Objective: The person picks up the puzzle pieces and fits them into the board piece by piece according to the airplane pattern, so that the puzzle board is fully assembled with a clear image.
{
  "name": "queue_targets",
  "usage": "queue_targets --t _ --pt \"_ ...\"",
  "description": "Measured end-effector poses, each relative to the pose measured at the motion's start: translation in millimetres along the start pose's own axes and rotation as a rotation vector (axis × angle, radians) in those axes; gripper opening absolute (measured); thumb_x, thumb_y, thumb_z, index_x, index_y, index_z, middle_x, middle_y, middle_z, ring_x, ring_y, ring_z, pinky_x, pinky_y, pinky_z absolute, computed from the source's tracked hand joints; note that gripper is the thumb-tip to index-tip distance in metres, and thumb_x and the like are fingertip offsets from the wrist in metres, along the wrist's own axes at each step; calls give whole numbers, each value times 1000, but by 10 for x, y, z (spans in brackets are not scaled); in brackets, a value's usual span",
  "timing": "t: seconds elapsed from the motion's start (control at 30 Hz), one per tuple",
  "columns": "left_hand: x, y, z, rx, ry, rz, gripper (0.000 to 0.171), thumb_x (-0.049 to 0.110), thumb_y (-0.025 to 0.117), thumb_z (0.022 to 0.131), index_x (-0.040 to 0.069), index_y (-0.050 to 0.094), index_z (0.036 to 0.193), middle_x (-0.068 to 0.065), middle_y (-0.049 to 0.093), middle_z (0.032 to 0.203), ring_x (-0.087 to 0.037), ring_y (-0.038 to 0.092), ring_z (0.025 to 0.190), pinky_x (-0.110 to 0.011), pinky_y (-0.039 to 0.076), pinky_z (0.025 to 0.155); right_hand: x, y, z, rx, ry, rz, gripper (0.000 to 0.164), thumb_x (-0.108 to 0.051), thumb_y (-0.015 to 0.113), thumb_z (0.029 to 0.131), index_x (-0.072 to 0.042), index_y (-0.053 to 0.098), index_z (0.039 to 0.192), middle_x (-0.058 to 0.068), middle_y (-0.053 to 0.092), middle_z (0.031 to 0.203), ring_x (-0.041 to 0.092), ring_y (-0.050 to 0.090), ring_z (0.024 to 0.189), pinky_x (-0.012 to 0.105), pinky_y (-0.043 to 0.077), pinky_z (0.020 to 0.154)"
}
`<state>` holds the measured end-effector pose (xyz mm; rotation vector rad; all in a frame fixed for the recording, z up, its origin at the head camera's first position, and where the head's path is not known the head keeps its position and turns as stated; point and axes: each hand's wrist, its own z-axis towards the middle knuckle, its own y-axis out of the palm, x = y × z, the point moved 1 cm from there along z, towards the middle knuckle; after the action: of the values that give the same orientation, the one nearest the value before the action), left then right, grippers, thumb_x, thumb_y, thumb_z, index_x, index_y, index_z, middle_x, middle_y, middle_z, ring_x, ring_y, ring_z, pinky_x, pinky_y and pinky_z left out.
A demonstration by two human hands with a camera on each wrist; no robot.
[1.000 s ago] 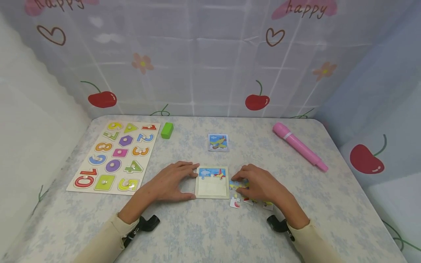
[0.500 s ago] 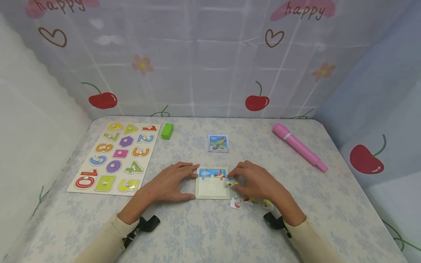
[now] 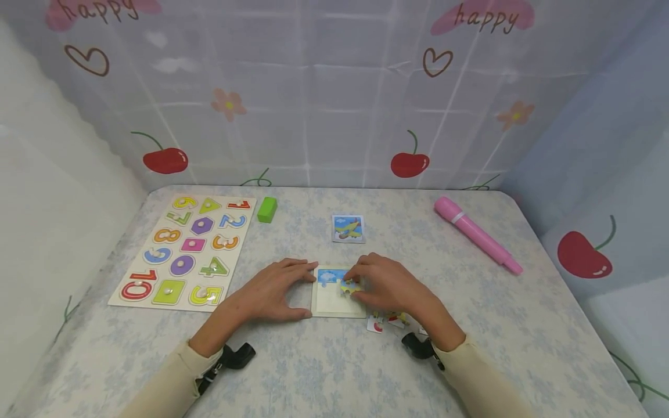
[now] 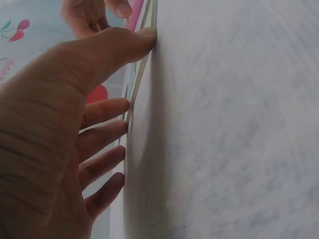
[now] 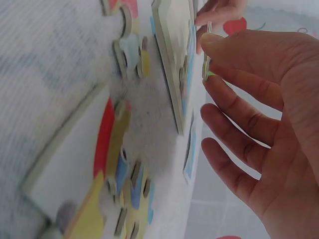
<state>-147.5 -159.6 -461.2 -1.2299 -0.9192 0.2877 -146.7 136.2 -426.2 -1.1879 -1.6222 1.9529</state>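
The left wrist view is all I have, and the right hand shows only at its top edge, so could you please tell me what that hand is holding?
Observer: The right hand pinches a yellow-and-blue puzzle piece, held just above the puzzle board.
Operator: Thank you; could you also say where the loose pieces are?
Observer: Loose pieces lie on the table by the board's near right corner, partly under the right hand and wrist.
Operator: And what lies straight beyond the board, please?
Observer: A small airplane card, picture side up.
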Motion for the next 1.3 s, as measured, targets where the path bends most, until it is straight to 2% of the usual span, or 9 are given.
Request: queue_targets --t 0.37,0.63,1.07,1.3 --pt "-14 1 -6 19 18 -4 62 54 86 86 21 71 136 4 52 164 -24 46 151 -59 43 117 -99 118 169 -21 -39 0 29 -23 86 93 -20 82 121 -6 72 116 12 64 101 33 57 86" --pt "-29 7 -7 24 18 4 62 54 87 86 22 70 136 4 52 164 -22 46 151 -55 43 118 -185 152 268 -37 -70 -3 30 -24 86 94 -20 81 123 -5 72 119 15 65 110 37 57 92" --pt "-17 -2 -12 33 34 -23 61 52 88 86 21 70 135 2 52 164 -24 47 150 -57 43 117 -232 198 343 -32 -97 -22 26 -24 86 94 -21 82 119 -5 72 113 17 66 107 38 57 91" --pt "-27 7 -6 28 31 -21 61 52 88 86 21 70 136 2 52 164 -24 46 151 -58 43 118 -253 205 358 -44 -94 -25 25 -24 86 94 -21 82 119 -3 71 116 18 64 108 38 57 92"
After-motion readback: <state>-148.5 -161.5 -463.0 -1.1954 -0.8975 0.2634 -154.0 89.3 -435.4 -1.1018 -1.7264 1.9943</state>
